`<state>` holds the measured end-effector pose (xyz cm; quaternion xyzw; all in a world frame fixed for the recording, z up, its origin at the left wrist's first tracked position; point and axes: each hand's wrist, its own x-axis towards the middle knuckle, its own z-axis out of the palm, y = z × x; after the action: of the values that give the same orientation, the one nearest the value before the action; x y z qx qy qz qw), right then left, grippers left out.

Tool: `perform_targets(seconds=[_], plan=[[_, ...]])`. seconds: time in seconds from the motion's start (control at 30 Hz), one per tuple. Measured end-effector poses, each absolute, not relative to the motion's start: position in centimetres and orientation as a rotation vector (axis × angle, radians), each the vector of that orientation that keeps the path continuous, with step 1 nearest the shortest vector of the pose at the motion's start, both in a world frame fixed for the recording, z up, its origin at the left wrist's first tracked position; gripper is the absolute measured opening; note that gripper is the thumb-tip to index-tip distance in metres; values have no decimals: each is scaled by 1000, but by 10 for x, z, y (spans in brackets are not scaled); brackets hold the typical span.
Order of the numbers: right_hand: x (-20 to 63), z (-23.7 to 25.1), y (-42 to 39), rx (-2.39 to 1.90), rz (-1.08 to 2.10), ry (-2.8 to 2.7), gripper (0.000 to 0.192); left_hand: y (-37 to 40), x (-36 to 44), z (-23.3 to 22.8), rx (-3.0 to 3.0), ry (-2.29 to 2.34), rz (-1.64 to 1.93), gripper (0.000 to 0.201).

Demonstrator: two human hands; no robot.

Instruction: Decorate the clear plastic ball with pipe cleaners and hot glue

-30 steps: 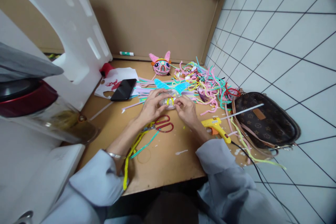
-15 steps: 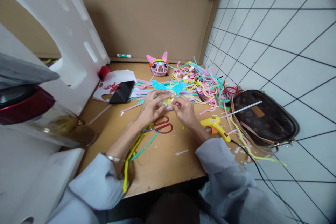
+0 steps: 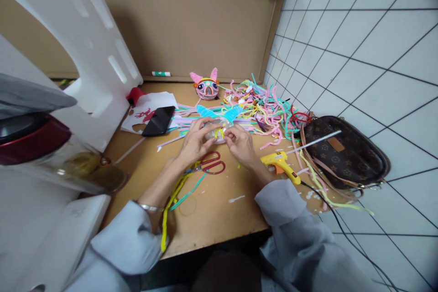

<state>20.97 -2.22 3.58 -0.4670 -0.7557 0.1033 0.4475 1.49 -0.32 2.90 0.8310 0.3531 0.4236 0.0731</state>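
Both hands clamped on the small clear round piece with blue pipe-cleaner ears (image 3: 219, 124), low over the middle of the table (image 3: 212, 210).

Left hand (image 3: 195, 140) cups the piece from its side, fingers closed round it; right hand (image 3: 240, 141) pinches a short yellow pipe-cleaner strip (image 3: 220, 132) against its front, fingertips tight together. To do this well, I'd say, keep the left grip firm so the piece can't roll, and press the strip flat with small pinches. Just below the hands lie red-handled scissors (image 3: 211, 164); to the right a yellow glue gun (image 3: 281, 164), nozzle pointing away. Beyond sits a tangled heap of coloured pipe cleaners (image 3: 263, 105), a finished pink eared face (image 3: 206, 86), and a black phone (image 3: 159, 120) on the left. A brown patterned bag (image 3: 345, 155) rests at the table's right edge.
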Motion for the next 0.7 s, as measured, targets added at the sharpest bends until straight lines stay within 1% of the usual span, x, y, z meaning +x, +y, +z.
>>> perform_targets(seconds=[0.1,0.4,0.7], plan=[[209,36,-23,-1165,259,-1862,14,-3,15,29,2502,1042,1272,43],[209,35,-23,-1169,267,-1862,15,-2,16,26,2518,1069,1273,38],[209,35,-23,-1177,267,-1874,13,-5,17,29,2509,1046,1286,40]])
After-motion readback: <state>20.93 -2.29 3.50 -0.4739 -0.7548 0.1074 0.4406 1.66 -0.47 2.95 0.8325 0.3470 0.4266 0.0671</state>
